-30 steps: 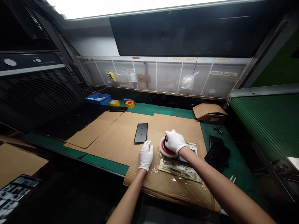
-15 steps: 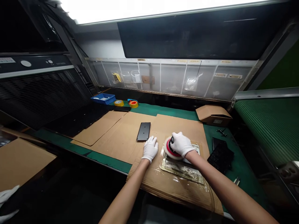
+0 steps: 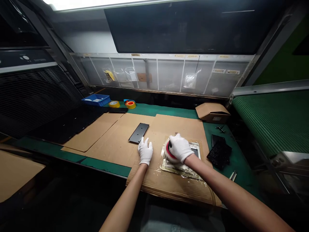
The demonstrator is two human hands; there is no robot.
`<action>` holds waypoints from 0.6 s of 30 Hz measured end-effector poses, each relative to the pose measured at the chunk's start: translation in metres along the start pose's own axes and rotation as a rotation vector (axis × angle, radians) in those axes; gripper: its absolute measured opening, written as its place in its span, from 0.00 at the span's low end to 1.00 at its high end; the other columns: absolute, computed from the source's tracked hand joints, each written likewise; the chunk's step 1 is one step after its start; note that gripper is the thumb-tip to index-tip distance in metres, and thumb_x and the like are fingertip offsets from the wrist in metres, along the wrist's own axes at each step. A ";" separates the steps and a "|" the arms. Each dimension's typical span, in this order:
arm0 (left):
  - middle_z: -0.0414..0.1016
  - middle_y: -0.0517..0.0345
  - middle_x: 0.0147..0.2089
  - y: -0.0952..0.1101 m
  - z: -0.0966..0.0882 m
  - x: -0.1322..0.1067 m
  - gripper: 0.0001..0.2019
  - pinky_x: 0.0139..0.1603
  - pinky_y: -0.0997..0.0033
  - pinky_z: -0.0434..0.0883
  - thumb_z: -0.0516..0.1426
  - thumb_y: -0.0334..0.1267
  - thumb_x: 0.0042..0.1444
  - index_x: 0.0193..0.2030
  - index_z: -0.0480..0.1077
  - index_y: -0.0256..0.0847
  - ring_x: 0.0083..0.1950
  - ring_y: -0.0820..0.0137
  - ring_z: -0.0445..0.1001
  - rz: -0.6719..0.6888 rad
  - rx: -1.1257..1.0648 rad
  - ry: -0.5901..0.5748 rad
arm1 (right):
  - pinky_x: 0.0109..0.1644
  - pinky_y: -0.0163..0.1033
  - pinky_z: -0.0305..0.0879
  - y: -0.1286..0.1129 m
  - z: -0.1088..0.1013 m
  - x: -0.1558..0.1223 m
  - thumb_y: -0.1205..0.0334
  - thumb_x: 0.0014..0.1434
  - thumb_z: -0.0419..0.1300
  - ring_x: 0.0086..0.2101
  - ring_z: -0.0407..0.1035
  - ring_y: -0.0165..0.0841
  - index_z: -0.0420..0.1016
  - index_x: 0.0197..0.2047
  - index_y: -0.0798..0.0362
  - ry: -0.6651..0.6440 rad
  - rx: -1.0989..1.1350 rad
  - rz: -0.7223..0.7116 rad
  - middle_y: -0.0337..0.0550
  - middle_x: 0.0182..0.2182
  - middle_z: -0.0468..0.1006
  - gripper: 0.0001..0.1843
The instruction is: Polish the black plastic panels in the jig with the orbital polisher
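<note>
Head view: right hand (image 3: 178, 148) clasps a buffer (image 3: 167, 151) on a filmed plate (image 3: 181, 170); left hand (image 3: 145, 151) lies empty, fingers narrow; a slip could tear the film.

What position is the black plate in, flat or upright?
Flat: the black plate lies fully on the cardboard sheet, beyond the left hand.

White cloth gloves (image 3: 145, 151), fleecy polishing pad (image 3: 167, 150), matt black plate (image 3: 138, 132), rough corrugated cardboard (image 3: 173, 190), glossy plastic film (image 3: 181, 170)

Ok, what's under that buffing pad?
The right hand holds the buffing pad on a glossy film-covered sheet on cardboard; a dark panel shows beyond it. The spot directly beneath the pad is hidden.
</note>
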State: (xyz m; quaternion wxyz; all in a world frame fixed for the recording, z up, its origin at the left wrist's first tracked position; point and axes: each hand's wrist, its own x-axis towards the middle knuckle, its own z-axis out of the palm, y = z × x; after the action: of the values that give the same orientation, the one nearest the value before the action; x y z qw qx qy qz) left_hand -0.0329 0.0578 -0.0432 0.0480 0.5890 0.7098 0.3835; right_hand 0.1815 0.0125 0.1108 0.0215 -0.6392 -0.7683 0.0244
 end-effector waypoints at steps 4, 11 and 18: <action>0.61 0.40 0.72 0.000 0.002 0.000 0.21 0.72 0.49 0.61 0.54 0.40 0.61 0.59 0.74 0.36 0.71 0.51 0.63 0.001 -0.020 -0.009 | 0.36 0.41 0.68 0.005 0.005 -0.023 0.58 0.63 0.53 0.36 0.74 0.43 0.72 0.48 0.50 -0.006 0.029 -0.104 0.52 0.42 0.73 0.12; 0.61 0.39 0.71 0.003 0.002 0.000 0.20 0.71 0.47 0.64 0.55 0.37 0.60 0.58 0.74 0.35 0.69 0.50 0.66 0.030 -0.029 -0.030 | 0.41 0.42 0.67 0.036 0.000 -0.038 0.55 0.67 0.53 0.39 0.73 0.43 0.71 0.53 0.49 -0.003 0.008 0.149 0.51 0.42 0.71 0.14; 0.60 0.35 0.71 0.003 0.002 -0.001 0.22 0.71 0.48 0.64 0.53 0.38 0.62 0.59 0.73 0.31 0.70 0.49 0.65 0.037 -0.024 -0.042 | 0.37 0.40 0.64 0.062 0.009 -0.066 0.50 0.69 0.52 0.36 0.73 0.39 0.70 0.56 0.46 -0.039 0.029 0.202 0.50 0.45 0.70 0.18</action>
State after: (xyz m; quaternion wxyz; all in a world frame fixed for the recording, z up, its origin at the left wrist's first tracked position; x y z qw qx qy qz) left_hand -0.0294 0.0581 -0.0430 0.0631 0.6092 0.6930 0.3803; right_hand 0.2540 -0.0416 0.0979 0.0132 -0.7125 -0.6997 0.0501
